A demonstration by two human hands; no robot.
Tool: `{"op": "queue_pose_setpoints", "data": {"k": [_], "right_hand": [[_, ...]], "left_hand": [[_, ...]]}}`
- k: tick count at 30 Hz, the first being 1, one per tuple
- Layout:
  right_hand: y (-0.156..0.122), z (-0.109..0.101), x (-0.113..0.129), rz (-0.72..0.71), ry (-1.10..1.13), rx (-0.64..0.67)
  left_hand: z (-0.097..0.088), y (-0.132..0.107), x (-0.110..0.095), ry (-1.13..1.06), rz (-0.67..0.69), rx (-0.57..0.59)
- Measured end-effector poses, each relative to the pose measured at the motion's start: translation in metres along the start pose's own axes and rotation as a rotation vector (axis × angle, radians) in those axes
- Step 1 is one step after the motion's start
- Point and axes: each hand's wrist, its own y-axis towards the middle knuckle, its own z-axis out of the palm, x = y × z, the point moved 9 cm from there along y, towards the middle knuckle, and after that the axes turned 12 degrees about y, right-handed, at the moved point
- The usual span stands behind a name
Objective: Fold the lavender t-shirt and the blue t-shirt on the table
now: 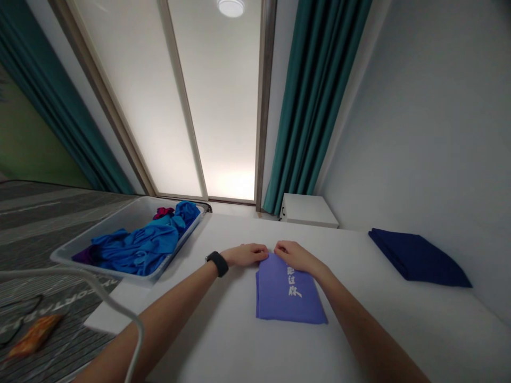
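The left hand [243,255] and right hand [296,257] lie relaxed and flat, neither clenched, with their fingers resting on the far edge of the folded purple cloth [289,292]. The left fingertips touch the cloth's far left corner, while the right fingers lap over its far edge. Neither hand visibly pinches the fabric. A black watch [217,263] circles the left wrist.

The purple cloth lies flat on the white desk [207,340], its folded layers showing along the left side and white characters printed across its top face. To the left of the cloth, a grey plastic tub [99,235] sits near the desk's edge, holding crumpled blue clothes [139,246], with a magenta piece [164,213] and a dark purple piece [85,255] among them.

To the right of the cloth, a folded navy cloth [417,258] lies on the desk against the white wall [419,106]. Beyond the cloth stands a white cabinet [307,210], with a teal curtain [311,106] hanging behind it. Farther left of the cloth, an orange packet [34,336] lies on the grey striped carpet [51,213], and a white cable [99,290] curves across the view in front of the left arm.
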Motion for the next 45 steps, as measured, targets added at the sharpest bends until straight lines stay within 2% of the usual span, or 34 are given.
{"op": "queue_pose_setpoints", "data": {"k": [7,13,20,27,31,39,45], "right_hand": [[0.000,0.005,-0.001,-0.042,-0.092,0.005],[0.001,0.000,0.004,-0.057,0.031,0.037],[0.002,0.009,0.003,-0.070,0.151,0.092],[0.004,0.008,0.003,-0.070,0.178,0.091],[0.002,0.005,0.002,-0.034,0.143,0.074],[0.000,0.005,0.004,0.016,-0.006,0.056],[-0.001,0.007,0.003,0.029,-0.045,0.040]], "left_hand": [[-0.006,-0.004,-0.008,0.065,-0.002,-0.058],[-0.015,-0.003,-0.023,-0.050,0.047,-0.153],[-0.005,-0.005,-0.009,-0.117,0.010,-0.144],[-0.012,-0.008,-0.019,-0.167,0.056,-0.212],[-0.011,-0.007,-0.018,-0.194,0.046,-0.228],[-0.003,-0.010,-0.002,-0.150,-0.043,-0.252],[0.000,-0.010,0.006,-0.157,-0.042,-0.260]]}}
